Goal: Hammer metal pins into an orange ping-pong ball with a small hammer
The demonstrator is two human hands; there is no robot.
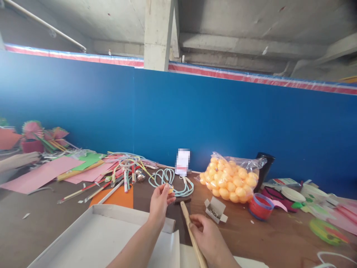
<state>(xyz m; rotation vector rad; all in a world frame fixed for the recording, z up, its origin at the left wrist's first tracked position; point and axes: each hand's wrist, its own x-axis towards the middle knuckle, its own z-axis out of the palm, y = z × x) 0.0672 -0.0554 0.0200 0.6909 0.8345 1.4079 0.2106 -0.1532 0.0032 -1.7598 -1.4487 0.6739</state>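
Note:
My left hand [159, 204] pinches a small shiny silver-and-orange piece [170, 189] between thumb and fingers; its exact kind is too small to tell. Lower right, my right hand [206, 236] is closed around a light wooden stick [184, 211], which slants up toward the left hand. Behind the left hand lies a coil of pale blue cord [187, 190]. A white open box tray [119, 234] sits under my left forearm. Right of the stick stands a small open carton [216, 209] with small metal pieces inside.
A clear bag of orange balls [228, 180] and red tape rolls [260, 206] are at the right. Shiny silver balls [140, 175], sticks and coloured paper [46, 171] lie left. Another person's hand [25, 159] reaches in at far left. A blue partition [195, 115] stands behind.

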